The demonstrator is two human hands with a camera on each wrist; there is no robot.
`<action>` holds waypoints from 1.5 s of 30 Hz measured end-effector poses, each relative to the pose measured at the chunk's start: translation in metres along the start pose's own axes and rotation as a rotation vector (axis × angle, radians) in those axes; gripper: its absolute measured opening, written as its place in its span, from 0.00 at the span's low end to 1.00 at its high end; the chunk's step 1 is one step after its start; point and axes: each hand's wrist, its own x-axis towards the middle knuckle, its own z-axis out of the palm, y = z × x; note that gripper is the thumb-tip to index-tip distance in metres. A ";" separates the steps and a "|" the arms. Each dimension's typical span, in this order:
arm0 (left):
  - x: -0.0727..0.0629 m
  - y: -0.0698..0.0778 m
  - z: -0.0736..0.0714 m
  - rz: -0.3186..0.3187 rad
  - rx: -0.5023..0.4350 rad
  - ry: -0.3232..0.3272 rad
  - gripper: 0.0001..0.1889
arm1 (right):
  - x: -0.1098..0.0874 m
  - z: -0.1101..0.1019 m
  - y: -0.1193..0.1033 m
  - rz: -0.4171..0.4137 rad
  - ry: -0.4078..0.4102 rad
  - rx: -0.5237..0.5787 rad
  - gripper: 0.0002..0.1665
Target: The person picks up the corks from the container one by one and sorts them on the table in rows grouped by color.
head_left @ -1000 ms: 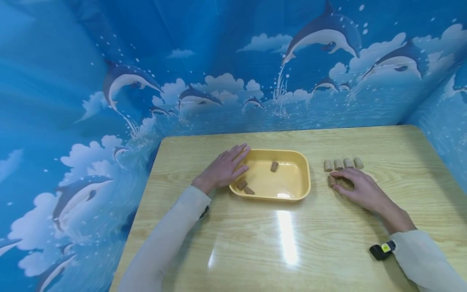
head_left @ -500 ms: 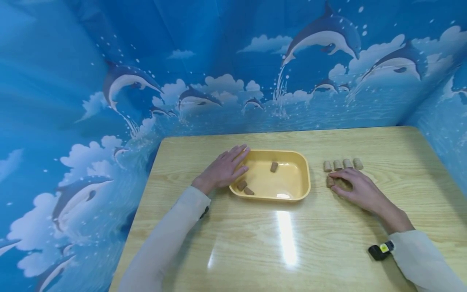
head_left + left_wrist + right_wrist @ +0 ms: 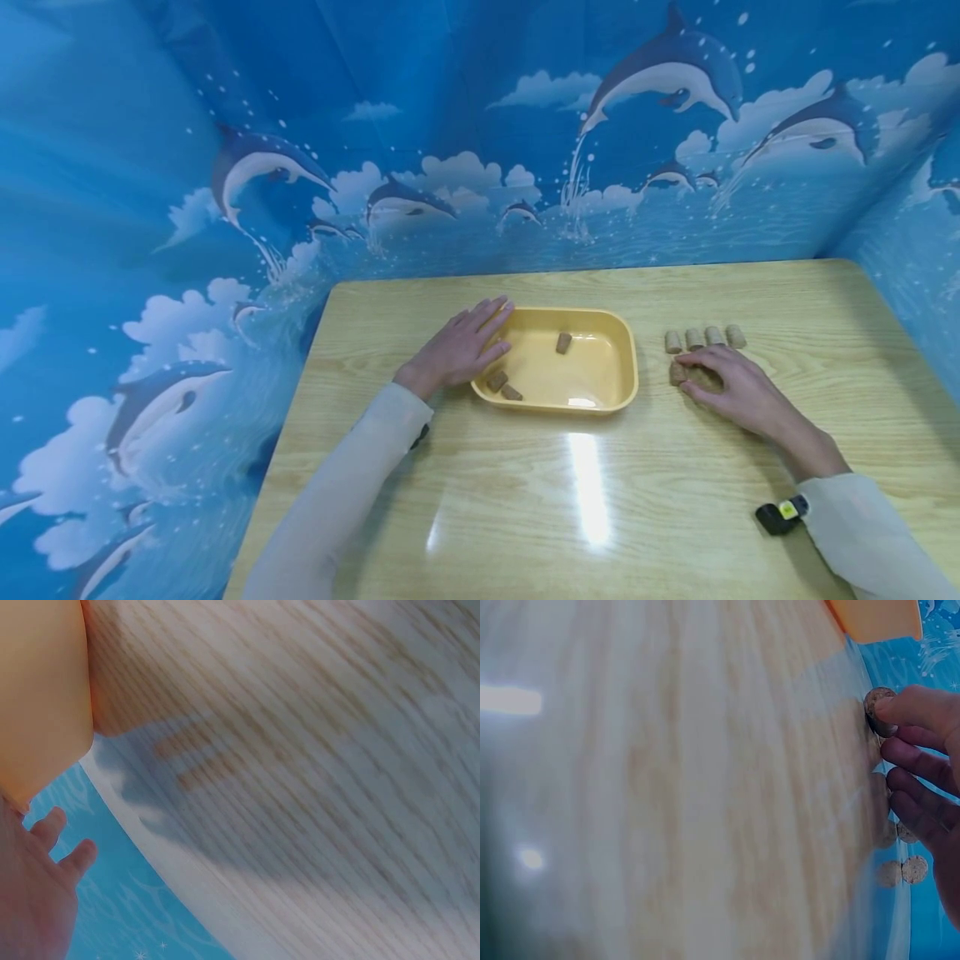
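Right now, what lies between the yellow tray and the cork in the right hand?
Only bare tabletop separates the tray from the cork in the head view.

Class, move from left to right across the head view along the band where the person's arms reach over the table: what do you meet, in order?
Left sleeve → left hand → yellow tray → pinched cork-like piece → right hand → right sleeve.

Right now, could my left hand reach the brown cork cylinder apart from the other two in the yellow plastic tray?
Probably yes: your left hand is at the left end of the tray, and nothing visible stands between it and that cylinder.
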 end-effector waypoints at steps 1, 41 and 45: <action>0.000 0.000 0.000 0.000 -0.002 0.000 0.38 | 0.000 0.000 0.000 -0.002 0.001 0.000 0.24; 0.001 -0.001 -0.003 0.005 -0.001 -0.005 0.39 | 0.050 -0.019 -0.035 -0.182 0.105 0.031 0.21; 0.001 0.000 -0.002 -0.002 -0.008 -0.011 0.39 | 0.063 -0.018 -0.049 -0.211 0.081 0.050 0.21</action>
